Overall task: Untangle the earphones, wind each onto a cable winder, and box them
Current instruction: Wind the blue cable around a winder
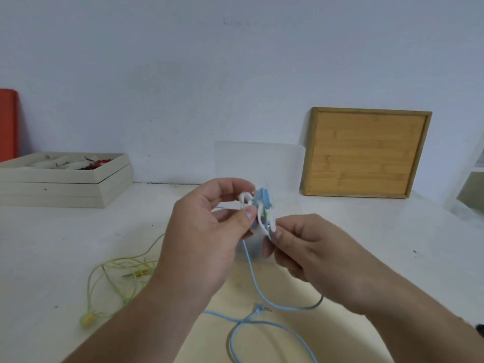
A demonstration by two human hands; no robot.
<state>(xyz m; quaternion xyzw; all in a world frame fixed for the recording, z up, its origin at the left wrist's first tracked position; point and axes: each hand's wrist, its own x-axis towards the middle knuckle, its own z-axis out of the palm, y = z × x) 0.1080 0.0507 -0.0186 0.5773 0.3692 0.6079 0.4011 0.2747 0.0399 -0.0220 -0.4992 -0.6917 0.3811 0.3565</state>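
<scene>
My left hand (207, 231) holds a small white cable winder (246, 199) up over the table, with the blue earphones' buds (263, 199) bunched against it. My right hand (309, 255) pinches the lower end of that bundle between thumb and fingertips. The blue earphone cable (251, 273) hangs down from my hands and loops over the table toward the front edge. A yellow-green earphone cable (115, 273) lies loose on the table at the left, its plug near my left wrist.
A translucent plastic box (262, 163) stands behind my hands by the wall. A wooden tray (366, 153) leans on the wall at the right. Stacked beige trays (65, 184) with small items sit at the left, a red object (7, 124) behind them.
</scene>
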